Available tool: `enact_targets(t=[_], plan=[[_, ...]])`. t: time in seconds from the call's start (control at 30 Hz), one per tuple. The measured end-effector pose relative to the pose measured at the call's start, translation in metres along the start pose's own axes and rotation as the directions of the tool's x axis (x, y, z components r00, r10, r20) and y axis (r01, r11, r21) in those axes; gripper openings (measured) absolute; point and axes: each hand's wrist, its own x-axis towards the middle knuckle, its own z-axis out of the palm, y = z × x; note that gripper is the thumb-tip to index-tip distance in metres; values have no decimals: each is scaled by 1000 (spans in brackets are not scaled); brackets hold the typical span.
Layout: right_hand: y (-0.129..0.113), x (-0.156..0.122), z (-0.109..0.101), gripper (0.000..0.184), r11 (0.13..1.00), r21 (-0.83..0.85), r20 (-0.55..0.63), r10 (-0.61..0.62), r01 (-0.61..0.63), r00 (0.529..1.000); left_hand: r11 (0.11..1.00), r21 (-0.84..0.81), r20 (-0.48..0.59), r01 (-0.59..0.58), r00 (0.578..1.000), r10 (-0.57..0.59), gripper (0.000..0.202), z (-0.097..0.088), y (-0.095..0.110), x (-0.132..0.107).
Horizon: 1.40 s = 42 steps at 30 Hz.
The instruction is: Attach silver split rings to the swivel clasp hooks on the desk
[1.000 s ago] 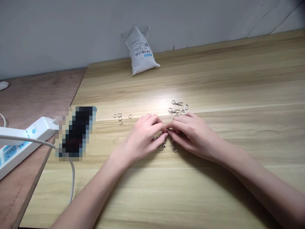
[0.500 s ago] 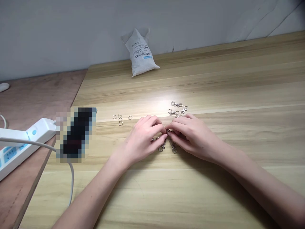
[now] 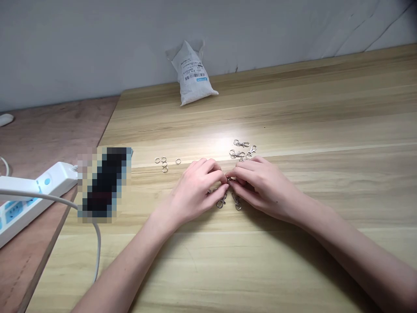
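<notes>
My left hand (image 3: pixel 197 189) and my right hand (image 3: pixel 260 184) meet fingertip to fingertip at the middle of the wooden table (image 3: pixel 293 108). Both pinch a small metal clasp assembly (image 3: pixel 228 179) between thumb and fingers. Two silver clasps (image 3: pixel 228 202) hang down from it and touch the table below my fingers. A small pile of loose silver lobster clasps (image 3: pixel 243 148) lies just beyond my right hand. Several small metal split rings (image 3: pixel 164 163) lie to the left of my left hand.
A white plastic parts bag (image 3: pixel 192 74) with a barcode label leans at the wall. A blurred dark object (image 3: pixel 104 182) lies at the table's left edge. A white power strip (image 3: pixel 29 195) and its cable (image 3: pixel 97 243) sit on the reddish table at left.
The view has shifted slightly down. My hands stay together at the same spot, with only small finger movement on the clasps.
</notes>
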Motion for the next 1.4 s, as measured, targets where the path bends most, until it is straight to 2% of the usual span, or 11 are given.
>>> enact_targets(t=[1.4], plan=[[-1, -1, 0, 18, 1000, -11, 2, 4, -4, 1000, 1000, -2, 4, 7, 1000, -7, 11, -1, 2, 1]])
